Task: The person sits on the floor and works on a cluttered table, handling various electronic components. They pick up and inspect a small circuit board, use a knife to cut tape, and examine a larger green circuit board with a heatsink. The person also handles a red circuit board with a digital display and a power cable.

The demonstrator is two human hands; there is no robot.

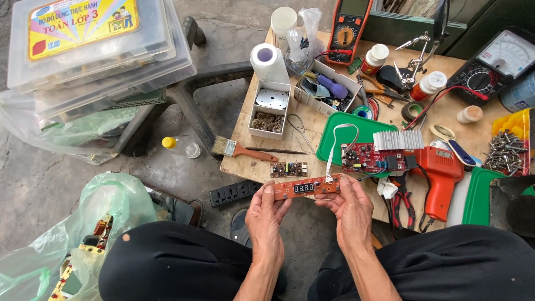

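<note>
You are holding a narrow orange display board [305,187] level between both hands, just in front of the near edge of the wooden worktable [245,139]. Your left hand [266,214] is pinching the board's left end, thumb on top and fingers curled underneath. Your right hand [350,207] is gripping the right end the same way, fingertips clamped along its edge. The board's four-digit display is facing up.

A white ribbon cable [337,146] is looping from the board's right end up to a red circuit board [365,157], which is lying on a green tray [334,131] beside a finned aluminium heat sink [397,139]. A small brown circuit board [288,169] is lying on the table just behind the held board. A paintbrush [242,149] is resting to its left. An orange soldering gun [441,173] is lying to the right, near red-handled pliers [400,200]. A black power strip [234,192] is sitting on the ground below the table edge.
</note>
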